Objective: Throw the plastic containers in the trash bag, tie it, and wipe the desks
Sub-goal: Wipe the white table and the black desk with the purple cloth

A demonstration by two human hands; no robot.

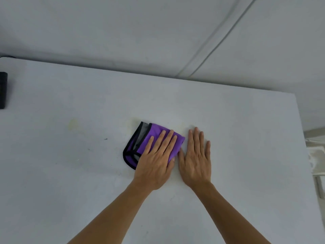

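Cloth (152, 135): purple, black edging, grey reverse showing at the folds. It's folded into a small pad and lies flat on the white desk (70, 173), about mid-desk.

Count: one cloth, one desk, two hands.

My left hand (156, 161) is palm-down on the cloth's right half. The fingers (168, 140) are straight and close together, pressed flat on the fabric, none curled round it. The thumb lies at the cloth's near right edge.

My right hand (195, 159) is flat on the bare desk just beside the cloth, its thumb next to my left thumb. Its fingers are straight and slightly spread, holding nothing.

Desk top has one yellowish stain (73, 123) left of the cloth, plus a few small dark specks. One black object (3, 90) sits at the desk's far left, cut off by the frame, so I can't tell what it is. There's something white (316, 161) past the desk's right edge, unclear. Behind the desk is a pale wall (123, 32).
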